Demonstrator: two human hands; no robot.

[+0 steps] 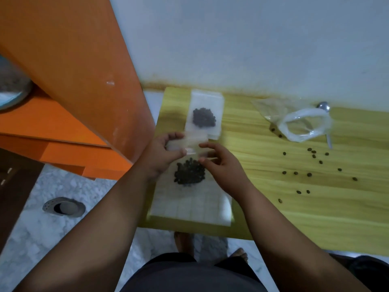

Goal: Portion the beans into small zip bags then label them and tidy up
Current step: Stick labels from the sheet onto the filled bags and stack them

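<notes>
The thumb and fingers (176, 135) of the left hand (165, 153) are curled round the top edge of a bag (189, 205) and pinch it at its left end. The right hand (223, 167) pinches the same edge at its right end between forefinger and thumb, its other fingers loosely bent. The bag is pale and translucent, and beans (189, 171) are heaped in it just under the fingers. I cannot tell whether it is lifted off the table (294, 207) or lies on it. Just beyond the bag lies a second bag (204, 116) holding beans. Well to the right of the bag are loose beans (311, 152), and beyond them a large bag (303, 125) with a spoon (324, 107) behind it.
</notes>
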